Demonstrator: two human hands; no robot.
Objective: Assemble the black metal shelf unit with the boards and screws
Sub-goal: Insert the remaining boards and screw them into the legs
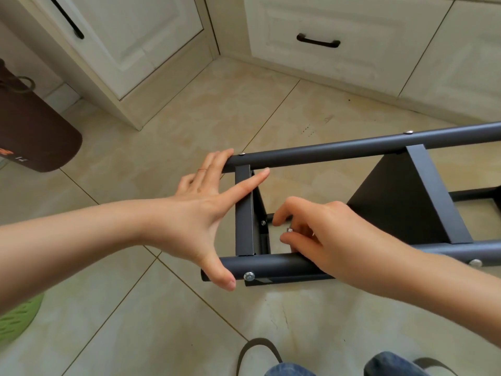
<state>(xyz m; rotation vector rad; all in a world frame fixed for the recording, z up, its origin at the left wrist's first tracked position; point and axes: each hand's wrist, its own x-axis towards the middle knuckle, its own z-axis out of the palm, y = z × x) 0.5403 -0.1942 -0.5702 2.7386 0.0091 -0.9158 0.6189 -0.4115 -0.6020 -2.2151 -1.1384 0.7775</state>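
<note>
Head view — left hand (202, 210) splayed across matte round tubes (311, 154), right hand (322, 234) pinching shiny screw (289, 230).

Shelf frame (325, 153) matte black; screw heads silver, one (249, 276) just beside left thumb tip. Floor tiles (189, 118) beige, marbled. Cabinets (352, 36) cream, handles black. Mat (19, 318) green, ridged. Jeans (390, 365) blue.
</note>
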